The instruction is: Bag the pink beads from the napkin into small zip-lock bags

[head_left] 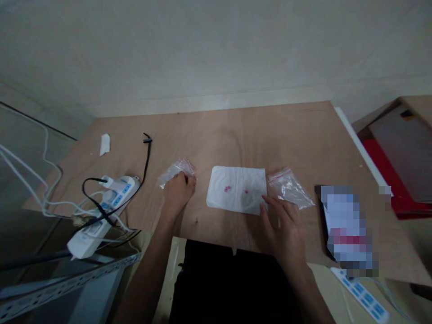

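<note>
My left hand [178,191] is closed at the lower right edge of a small clear zip bag [172,170] with a reddish seal strip. Its fingertips press together on the bag, and what lies under them is hidden. In front of me a white sheet [236,204], which looks like paper or tissue, lies flat with a few small pink-red pieces or spots [227,189] on it. My right hand [285,220] has its fingers apart at the sheet's right edge, holding nothing visible. Just beyond it lies a second clear zip bag [292,186].
A white power strip [114,198] with tangled cables sits at the left table edge. Behind it are a scrap of white paper [105,144] and a black cable [148,153]. A blurred phone-like device [344,225] lies right. Another power strip [361,294] is lower right.
</note>
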Tool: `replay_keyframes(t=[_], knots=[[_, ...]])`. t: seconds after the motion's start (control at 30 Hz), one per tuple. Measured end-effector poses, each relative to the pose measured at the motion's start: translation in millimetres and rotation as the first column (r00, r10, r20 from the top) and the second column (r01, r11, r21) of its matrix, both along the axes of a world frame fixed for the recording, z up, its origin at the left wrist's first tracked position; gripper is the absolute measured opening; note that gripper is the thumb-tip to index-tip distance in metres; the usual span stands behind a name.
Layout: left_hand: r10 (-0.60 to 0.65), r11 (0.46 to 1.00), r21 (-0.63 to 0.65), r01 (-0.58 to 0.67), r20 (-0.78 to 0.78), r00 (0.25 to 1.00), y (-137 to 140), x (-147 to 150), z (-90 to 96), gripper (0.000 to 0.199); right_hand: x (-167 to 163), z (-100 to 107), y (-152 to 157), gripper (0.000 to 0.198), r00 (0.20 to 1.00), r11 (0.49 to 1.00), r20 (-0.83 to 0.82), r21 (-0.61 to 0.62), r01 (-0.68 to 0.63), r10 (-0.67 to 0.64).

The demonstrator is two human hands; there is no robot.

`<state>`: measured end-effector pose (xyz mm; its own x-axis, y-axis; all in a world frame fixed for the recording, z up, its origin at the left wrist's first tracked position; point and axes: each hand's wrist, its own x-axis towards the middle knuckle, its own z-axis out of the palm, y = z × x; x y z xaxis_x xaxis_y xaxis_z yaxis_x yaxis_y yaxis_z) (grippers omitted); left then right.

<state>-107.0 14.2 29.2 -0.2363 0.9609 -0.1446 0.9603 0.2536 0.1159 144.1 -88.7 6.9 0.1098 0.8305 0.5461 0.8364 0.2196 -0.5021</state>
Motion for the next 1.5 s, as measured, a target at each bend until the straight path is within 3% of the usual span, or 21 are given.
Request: replay_keyframes(t=[0.13, 0.17, 0.27, 0.37, 0.47, 0.57, 0.77, 0.87, 1.0, 1.1, 1.23, 1.37, 1.4, 1.5], knots=[[-0.021, 0.998, 0.068, 0.017, 0.065, 0.998, -24, -7, 31.6, 0.030, -9, 21, -9, 0.017, 0.978, 0.993, -0.194, -0.073, -0.096, 0.080], [-0.036, 0.989, 0.144, 0.010, 0.179, 0.983, -35, -6, 41.4, 0.028, -14, 29, -10, 0.017, 0.956, 0.986, -0.273, -0.094, -0.138, 0.108], [-0.205, 0.949, 0.312, 0.049, 0.489, 0.848, -72, 5, 64.5, 0.025, -39, 56, -10, 0.019, 0.848, 0.944, -0.489, -0.132, -0.301, 0.202], [-0.311, 0.939, 0.331, 0.094, 0.701, 0.641, -97, 25, 71.5, 0.024, -62, 75, -5, 0.017, 0.714, 0.864, -0.646, -0.162, -0.476, 0.272], [-0.347, 0.933, 0.344, 0.108, 0.775, 0.529, -101, 39, 69.8, 0.022, -70, 79, 0, 0.012, 0.572, 0.794, -0.789, -0.191, -0.577, 0.226], [-0.357, 0.934, 0.288, 0.213, 0.796, 0.489, -97, 40, 68.8, 0.020, -61, 78, 2, 0.010, 0.491, 0.766, -0.861, -0.223, -0.603, 0.135], [-0.310, 0.930, 0.190, 0.316, 0.868, 0.389, -95, 36, 67.0, 0.013, -45, 82, 3, 0.017, 0.605, 0.735, -0.777, -0.308, -0.603, 0.171], [-0.296, 0.933, 0.176, 0.314, 0.873, 0.388, -98, 39, 64.7, 0.020, -46, 82, 2, 0.018, 0.736, 0.778, -0.635, -0.331, -0.534, 0.235], [-0.279, 0.954, 0.187, 0.235, 0.843, 0.461, -104, 47, 62.2, 0.023, -50, 81, -2, 0.018, 0.853, 0.861, -0.434, -0.271, -0.430, 0.289], [-0.277, 0.958, 0.205, 0.200, 0.838, 0.470, -108, 52, 60.5, 0.021, -51, 83, -4, 0.017, 0.829, 0.851, -0.481, -0.268, -0.451, 0.287], [-0.324, 0.944, 0.249, 0.219, 0.826, 0.462, -110, 55, 58.7, 0.015, -45, 82, -2, 0.009, 0.724, 0.791, -0.617, -0.258, -0.555, 0.308], [-0.350, 0.932, 0.257, 0.256, 0.826, 0.443, -110, 54, 59.3, 0.020, -40, 77, -2, 0.019, 0.679, 0.723, -0.648, -0.278, -0.632, 0.344], [-0.361, 0.929, 0.268, 0.255, 0.804, 0.473, -110, 54, 59.6, 0.019, -39, 76, -2, 0.021, 0.706, 0.737, -0.618, -0.285, -0.612, 0.348], [-0.368, 0.929, 0.297, 0.220, 0.702, 0.609, -113, 54, 60.7, 0.017, -34, 74, -7, 0.018, 0.848, 0.879, -0.444, -0.226, -0.419, 0.290]])
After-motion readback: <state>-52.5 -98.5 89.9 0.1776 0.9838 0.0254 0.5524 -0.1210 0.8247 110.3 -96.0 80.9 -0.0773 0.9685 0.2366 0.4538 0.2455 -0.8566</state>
